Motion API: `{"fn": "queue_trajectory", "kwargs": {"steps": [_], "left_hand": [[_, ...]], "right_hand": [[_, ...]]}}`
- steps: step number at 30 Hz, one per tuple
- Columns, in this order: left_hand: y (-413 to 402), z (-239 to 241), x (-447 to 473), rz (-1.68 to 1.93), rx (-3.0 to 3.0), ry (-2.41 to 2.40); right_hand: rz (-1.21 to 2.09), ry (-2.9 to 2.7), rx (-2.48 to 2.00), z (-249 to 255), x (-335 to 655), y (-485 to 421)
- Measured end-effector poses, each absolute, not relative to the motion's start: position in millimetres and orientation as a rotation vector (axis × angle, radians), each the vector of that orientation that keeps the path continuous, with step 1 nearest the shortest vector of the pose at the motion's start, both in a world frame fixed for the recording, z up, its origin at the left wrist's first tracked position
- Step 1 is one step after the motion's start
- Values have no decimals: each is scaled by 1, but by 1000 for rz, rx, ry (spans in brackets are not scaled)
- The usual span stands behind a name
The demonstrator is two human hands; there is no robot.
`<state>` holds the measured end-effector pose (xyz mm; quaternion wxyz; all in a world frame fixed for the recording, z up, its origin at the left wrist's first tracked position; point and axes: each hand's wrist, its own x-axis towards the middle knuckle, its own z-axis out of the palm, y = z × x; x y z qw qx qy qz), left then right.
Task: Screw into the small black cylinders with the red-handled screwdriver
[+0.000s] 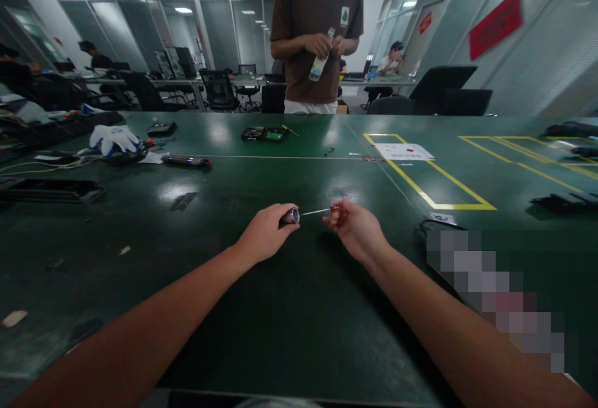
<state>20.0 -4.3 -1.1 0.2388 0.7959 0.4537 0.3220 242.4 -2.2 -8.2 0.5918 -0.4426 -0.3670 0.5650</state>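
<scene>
My left hand (266,232) is closed around a short, dark metallic cylinder (292,215), whose round end faces right. Most of the cylinder's body is hidden by the fingers, so its exact kind does not show. My right hand (357,227) pinches a slim screwdriver (316,212) by its red handle. The thin shaft points left, its tip just short of the cylinder's round end, with a small gap visible. Both hands are above the green tabletop (280,314).
White gloves (114,140), a dark pen-like tool (187,162) and cables lie at left. An open tool case (262,134) is at the far edge. Yellow tape (460,207) and a white sheet (404,151) mark the right. A person (317,34) stands opposite, holding a bottle (319,66).
</scene>
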Motion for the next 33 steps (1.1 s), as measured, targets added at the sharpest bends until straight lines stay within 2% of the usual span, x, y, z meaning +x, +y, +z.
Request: {"fn": "queue_trajectory", "kwargs": {"steps": [5,17,33], "left_hand": [[-2,-3,19,722,2182,1258],[-3,-4,19,772,2128,1261],[-2,-6,14,811,2103,1318]], "right_hand": [[1228,-782,-1064,-14,248,7],[1055,-1001,-1081,-13,238,-2],[1006,-1211,-1033,5,231,-19]]}}
